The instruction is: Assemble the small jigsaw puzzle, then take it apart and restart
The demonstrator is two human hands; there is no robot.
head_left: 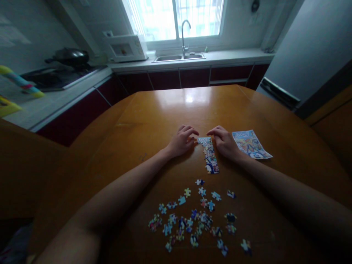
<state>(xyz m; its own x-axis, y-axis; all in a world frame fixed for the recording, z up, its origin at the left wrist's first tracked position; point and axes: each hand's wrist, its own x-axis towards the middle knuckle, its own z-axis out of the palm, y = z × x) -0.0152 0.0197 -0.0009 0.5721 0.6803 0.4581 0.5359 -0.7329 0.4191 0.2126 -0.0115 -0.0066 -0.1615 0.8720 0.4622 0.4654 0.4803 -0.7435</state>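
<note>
A partly joined jigsaw puzzle [210, 156] lies on the wooden table as a narrow upright strip, with a short row reaching left at its top. My left hand [183, 141] rests at the left end of that top row, fingers bent and apart, the fingertips at or very near the edge piece. On the other side, my right hand [224, 143] lies by the strip's upper right edge, its index finger stretched over the top corner and nothing visibly held. Closer to me, many loose puzzle pieces [203, 218] are scattered, some overlapping. A printed picture sheet [250, 145] lies right of my right hand.
The wooden table [132, 128] has rounded corners. Beyond it runs a counter with a sink [167, 58], a faucet [183, 36] and a white microwave [126, 48]. A dark wok [71, 57] sits on the stove at left. A tall grey appliance [308, 51] stands at right.
</note>
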